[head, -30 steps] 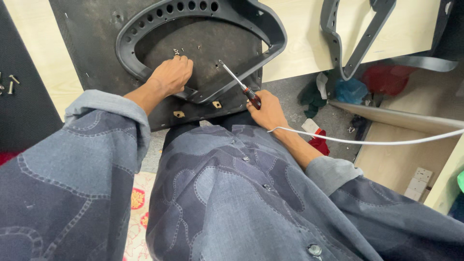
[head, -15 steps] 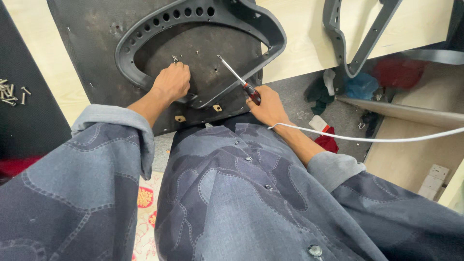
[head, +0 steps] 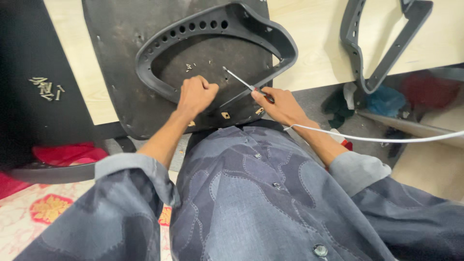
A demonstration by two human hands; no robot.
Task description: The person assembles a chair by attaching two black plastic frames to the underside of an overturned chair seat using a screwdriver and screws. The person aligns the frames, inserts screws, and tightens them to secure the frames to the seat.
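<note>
Closest in, the person's lap in patterned blue-grey cloth fills the view, with a white cable [head: 377,139] trailing across the right forearm. Just beyond, the left hand [head: 195,94] is curled into a loose fist, pressing on the near rim of the grey plastic frame [head: 217,26] that lies on the dark seat board [head: 121,58]; I cannot tell whether it pinches anything. The right hand [head: 280,104] is closed around the handle of a screwdriver [head: 239,79], its shaft angled up and left, tip inside the frame's opening near a few loose screws [head: 189,67]. To do this well, I'd judge the tip wants seating squarely before turning, with the fist holding the frame firm. Farther left, more screws [head: 46,88] sit on a black panel. No labels or packages are readable; only a second grey frame [head: 382,43] toward the far right edge of the pale tabletop [head: 314,53].
</note>
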